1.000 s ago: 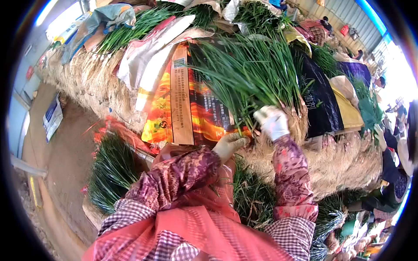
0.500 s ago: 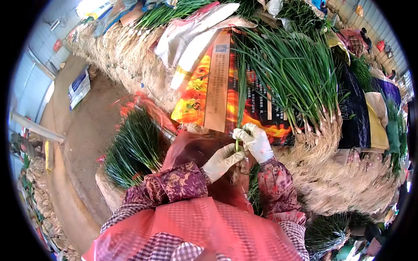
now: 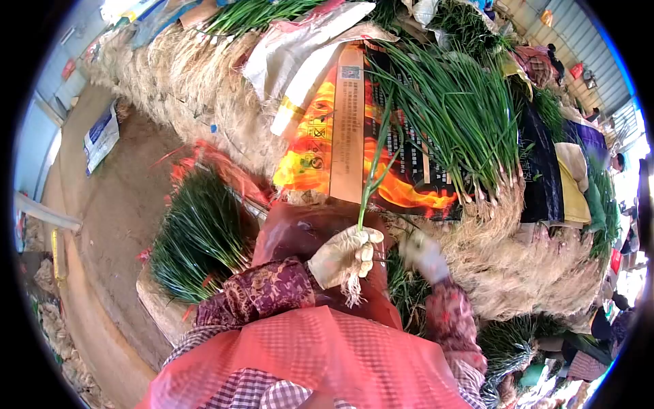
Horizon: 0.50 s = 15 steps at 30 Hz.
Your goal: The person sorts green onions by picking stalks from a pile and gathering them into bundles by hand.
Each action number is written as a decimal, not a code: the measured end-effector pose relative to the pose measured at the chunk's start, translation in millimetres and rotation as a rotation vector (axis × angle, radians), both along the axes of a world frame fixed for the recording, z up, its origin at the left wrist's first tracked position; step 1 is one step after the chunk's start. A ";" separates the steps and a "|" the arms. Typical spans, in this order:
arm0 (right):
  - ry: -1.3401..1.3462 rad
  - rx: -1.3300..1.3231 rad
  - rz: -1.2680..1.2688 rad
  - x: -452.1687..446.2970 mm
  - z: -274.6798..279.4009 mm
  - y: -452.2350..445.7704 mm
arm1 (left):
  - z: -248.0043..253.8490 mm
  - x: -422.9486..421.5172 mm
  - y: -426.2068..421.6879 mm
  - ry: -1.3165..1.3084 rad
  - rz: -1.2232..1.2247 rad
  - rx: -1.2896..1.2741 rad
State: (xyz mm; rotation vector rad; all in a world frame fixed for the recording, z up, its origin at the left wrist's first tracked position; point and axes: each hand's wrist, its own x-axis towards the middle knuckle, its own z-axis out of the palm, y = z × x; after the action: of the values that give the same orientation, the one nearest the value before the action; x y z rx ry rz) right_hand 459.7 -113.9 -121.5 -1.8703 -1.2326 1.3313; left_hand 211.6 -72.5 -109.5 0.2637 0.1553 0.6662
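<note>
Gloved in white, my left hand [image 3: 346, 258] is closed around the lower stem of a green onion [image 3: 371, 187], its white roots hanging below the fingers and its leaves pointing up. To the right, my right hand [image 3: 424, 253] is smeared by motion, with a thin dark strand beside it; its fingers cannot be made out. A pile of green onions [image 3: 463, 116] with roots toward me lies on a printed black and orange sack [image 3: 313, 146] beyond my hands.
At the left stands a bundle of dark green onions [image 3: 197, 235] beside red netting [image 3: 225, 170]. Rooted stacks [image 3: 177, 82] run along the back left. A white and blue bag [image 3: 102, 140] lies on the floor [image 3: 129, 198]. Other people are at the far right.
My right hand has moved away from the onion, to the right and down. The left hand still grips the stem, whose leaves now tilt and spread. Earlier, both hands were at the stem.
</note>
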 end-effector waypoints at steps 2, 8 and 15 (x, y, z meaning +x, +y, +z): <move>-0.632 -0.126 0.511 14.6 4.0 -48.5 | -7.3 1.0 3.1 0.052 -0.019 0.018; -1.198 0.788 0.118 42.7 39.7 -4.7 | 10.9 27.1 -8.2 0.220 0.081 0.151; -1.266 0.534 0.176 91.1 70.7 100.9 | 10.2 53.8 3.3 0.267 0.128 0.115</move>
State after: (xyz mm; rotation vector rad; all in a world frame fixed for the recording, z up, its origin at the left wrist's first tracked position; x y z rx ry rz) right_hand 550.8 -13.0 -50.7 -2.1633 -2.0578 -0.3475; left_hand 265.3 -69.2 -99.3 0.4561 0.3922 0.7668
